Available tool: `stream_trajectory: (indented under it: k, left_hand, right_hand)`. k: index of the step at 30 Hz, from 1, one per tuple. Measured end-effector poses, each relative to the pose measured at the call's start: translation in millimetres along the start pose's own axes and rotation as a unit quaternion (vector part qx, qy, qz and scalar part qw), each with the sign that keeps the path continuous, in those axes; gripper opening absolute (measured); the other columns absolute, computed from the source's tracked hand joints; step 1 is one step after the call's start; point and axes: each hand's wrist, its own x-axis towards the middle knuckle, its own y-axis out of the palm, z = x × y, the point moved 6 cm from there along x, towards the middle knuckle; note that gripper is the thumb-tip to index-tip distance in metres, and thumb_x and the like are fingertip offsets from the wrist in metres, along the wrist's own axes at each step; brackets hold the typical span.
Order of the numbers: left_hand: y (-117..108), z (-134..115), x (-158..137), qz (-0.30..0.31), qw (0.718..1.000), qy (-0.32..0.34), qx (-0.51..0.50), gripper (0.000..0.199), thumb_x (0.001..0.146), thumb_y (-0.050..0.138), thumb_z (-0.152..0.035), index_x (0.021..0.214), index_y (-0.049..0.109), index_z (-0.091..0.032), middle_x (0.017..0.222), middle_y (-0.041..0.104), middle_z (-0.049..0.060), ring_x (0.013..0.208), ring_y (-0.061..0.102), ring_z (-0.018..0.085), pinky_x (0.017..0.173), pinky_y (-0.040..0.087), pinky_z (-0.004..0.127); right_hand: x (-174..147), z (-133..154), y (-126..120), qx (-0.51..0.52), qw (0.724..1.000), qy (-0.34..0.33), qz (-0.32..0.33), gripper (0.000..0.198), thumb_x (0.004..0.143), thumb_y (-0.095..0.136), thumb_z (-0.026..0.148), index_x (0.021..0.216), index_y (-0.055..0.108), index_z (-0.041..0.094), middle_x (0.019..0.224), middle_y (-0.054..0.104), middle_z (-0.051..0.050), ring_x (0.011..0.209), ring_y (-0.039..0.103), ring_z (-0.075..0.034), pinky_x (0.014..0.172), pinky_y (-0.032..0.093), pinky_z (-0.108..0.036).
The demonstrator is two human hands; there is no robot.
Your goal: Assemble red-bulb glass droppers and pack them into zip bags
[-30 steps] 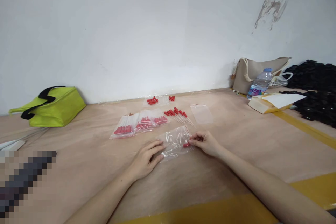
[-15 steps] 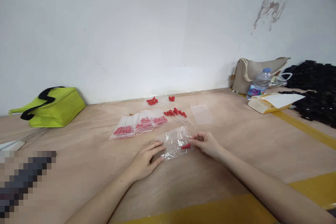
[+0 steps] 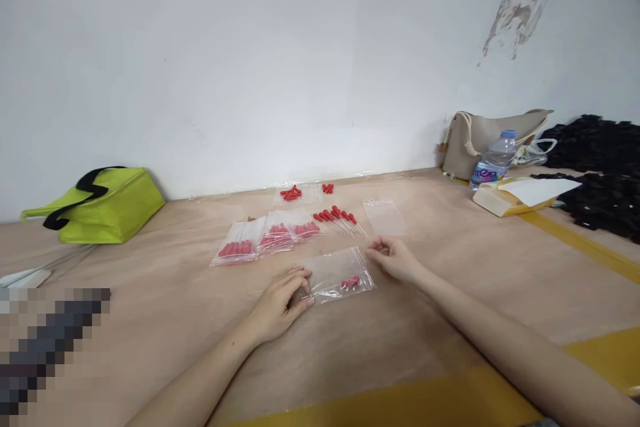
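Note:
A clear zip bag [image 3: 327,272] lies flat in front of me, its mouth facing right, with a small red rubber piece [image 3: 350,282] inside. At the bag's left end, my left hand [image 3: 283,300] holds it down between thumb and fingers. My right hand [image 3: 393,258] hovers just beyond the bag's upper right corner, fingers loosely curled and apart, with nothing visible in them. Close by on the far side lie several droppers [image 3: 336,215] with red bulbs and thin clear stems. An unfilled zip bag [image 3: 384,217] rests to their right.
Filled bags of red pieces [image 3: 236,248] overlap at the left. More loose red pieces [image 3: 291,193] lie near the wall. A lime-green bag [image 3: 110,207] stands far left. On the right are a water bottle [image 3: 495,160], a beige bag [image 3: 463,143] and a black heap [image 3: 595,147].
My right hand has let go of the red piece and moved up and away from the bag's mouth. The piece now rests inside the bag. My left hand stays at the left end.

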Motion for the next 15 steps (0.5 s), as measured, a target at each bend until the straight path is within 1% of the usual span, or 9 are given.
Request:
stream_trajectory:
  k: [1,2,4,5,7,10,12,15]
  left_hand:
    - [0,0,0,0.002,1.000,0.001,-0.001,0.011,0.083,0.047,-0.031,0.083,0.050,-0.021,0.118,0.053,0.006,0.118,0.040,0.020,0.097,0.035,0.040]
    - [0,0,0,0.003,1.000,0.001,-0.001,0.011,0.083,0.047,-0.031,0.083,0.050,-0.021,0.117,0.054,0.006,0.118,0.040,0.020,0.097,0.035,0.040]
    - [0,-1,1,0.003,1.000,-0.001,-0.001,0.012,0.083,0.047,-0.032,0.082,0.051,-0.021,0.118,0.053,0.006,0.118,0.040,0.021,0.096,0.035,0.040]
    - [-1,-1,1,0.003,1.000,-0.002,0.000,0.013,0.083,0.046,-0.032,0.082,0.051,-0.020,0.119,0.053,0.006,0.118,0.040,0.021,0.096,0.035,0.040]
    - [-1,-2,1,0.007,1.000,-0.002,0.000,0.014,0.084,0.044,-0.032,0.082,0.052,-0.020,0.119,0.053,0.006,0.118,0.040,0.021,0.096,0.035,0.039]
    - [0,-3,1,0.013,1.000,0.003,-0.001,0.016,0.087,0.040,-0.028,0.081,0.052,-0.020,0.116,0.055,0.006,0.117,0.041,0.018,0.098,0.033,0.037]
    - [0,-4,1,0.009,1.000,0.008,-0.002,0.014,0.086,0.040,-0.025,0.081,0.052,-0.020,0.115,0.055,0.006,0.116,0.042,0.018,0.098,0.033,0.036]
    - [0,-3,1,-0.001,1.000,0.013,-0.006,0.011,0.085,0.043,-0.024,0.082,0.052,-0.020,0.115,0.054,0.007,0.115,0.043,0.019,0.097,0.034,0.038]
  right_hand:
    - [10,2,-7,-0.045,0.998,-0.020,-0.031,0.017,0.064,0.058,0.032,0.069,0.055,0.017,0.062,0.058,0.000,0.051,0.049,-0.010,0.047,0.037,-0.022]
    - [20,3,-13,-0.099,0.994,-0.027,-0.046,0.014,0.064,0.057,0.030,0.069,0.056,0.017,0.064,0.059,-0.001,0.055,0.051,-0.011,0.050,0.038,-0.022]
    - [41,3,-20,-0.195,0.979,-0.005,-0.067,0.013,0.065,0.055,0.026,0.072,0.058,0.016,0.070,0.061,-0.003,0.061,0.054,-0.013,0.055,0.040,-0.023]
    - [50,4,-21,-0.213,0.974,0.005,-0.075,0.014,0.065,0.055,0.026,0.074,0.059,0.016,0.073,0.062,-0.005,0.064,0.055,-0.014,0.056,0.040,-0.023]
    - [67,7,-20,-0.233,0.969,0.032,-0.081,0.019,0.064,0.057,0.027,0.078,0.058,0.015,0.079,0.063,-0.007,0.069,0.057,-0.016,0.058,0.040,-0.024]
    - [86,10,-11,-0.252,0.962,0.075,-0.072,0.028,0.057,0.064,0.026,0.081,0.058,0.013,0.085,0.062,-0.012,0.075,0.058,-0.021,0.058,0.041,-0.025]
    - [94,11,-4,-0.262,0.958,0.099,-0.060,0.030,0.053,0.068,0.021,0.079,0.058,0.012,0.083,0.062,-0.013,0.077,0.058,-0.023,0.059,0.041,-0.026]
    - [99,13,1,-0.263,0.956,0.122,-0.044,0.030,0.051,0.068,0.016,0.079,0.059,0.011,0.080,0.062,-0.013,0.077,0.059,-0.024,0.060,0.042,-0.027]
